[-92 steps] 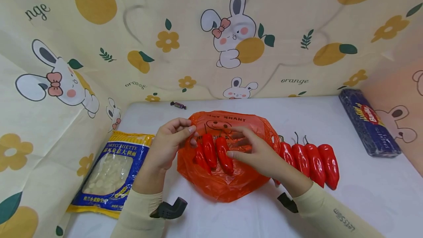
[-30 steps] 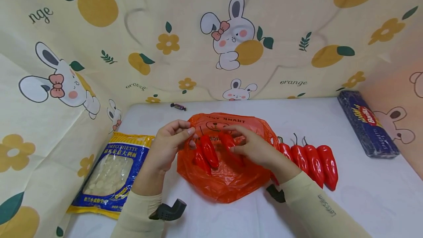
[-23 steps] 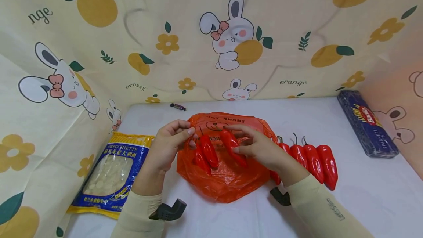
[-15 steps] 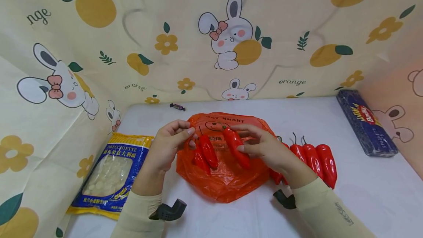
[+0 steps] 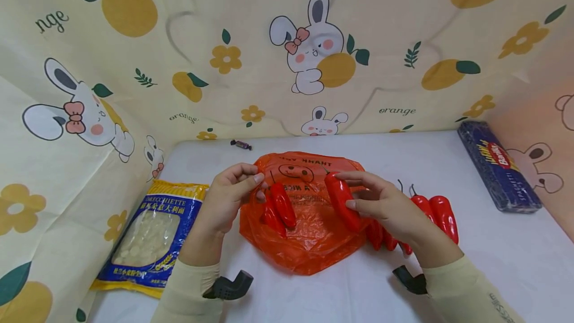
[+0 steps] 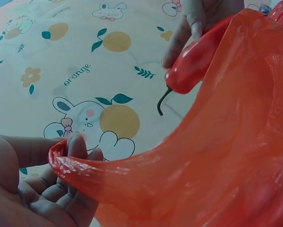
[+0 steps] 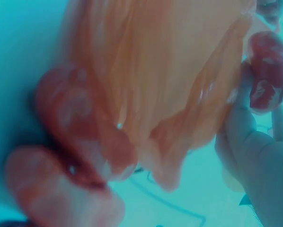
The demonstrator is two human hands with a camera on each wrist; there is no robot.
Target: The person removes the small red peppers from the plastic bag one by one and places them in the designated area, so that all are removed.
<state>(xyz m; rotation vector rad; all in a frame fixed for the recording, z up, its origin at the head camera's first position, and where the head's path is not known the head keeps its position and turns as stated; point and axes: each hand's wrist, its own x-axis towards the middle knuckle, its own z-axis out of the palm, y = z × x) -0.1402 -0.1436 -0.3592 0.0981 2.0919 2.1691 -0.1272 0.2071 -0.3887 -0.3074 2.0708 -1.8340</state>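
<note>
Nearest, at bottom of head view: L sleeve (image 5: 193,283) & R sleeve (image 5: 466,288), both beige, blk wrist unit (image 5: 230,284) at L cuff, another at R. White tbl (image 5: 314,293) under everything. Orecchiette pkt (image 5: 148,233), blue/yel w/ pasta showing thru the middle, lies L of the L arm, partly hidden by it.

Orange-red plastic bag (image 5: 309,253) mid-tbl betw the hands; 2 loose peppers (image 5: 283,206) lie side by side in its L part. L hand (image 5: 228,193) pinches bag's L rim betw thumb & bent fingers, film bunched there per L wrist view. R hand (image 5: 381,201) pinches 1 red pepper (image 5: 343,198) betw thumb & fingers over bag's R side, tilted, dk stem at upper end; can't tell if lower tip is inside bag or just above. Row of peppers (image 5: 444,216) R of bag, some behind R hand, so exact no. unclear. R wrist view blurry.

Farther: blue Barilla spaghetti pack (image 5: 498,163), back R, slanted nr side wall. Small wrapped candy (image 5: 241,144), back L of ctr, apart from bag. Farthest: cream cloth backdrop (image 5: 394,24) w/ bunnies, oranges, flowers, "orange" lettering.
</note>
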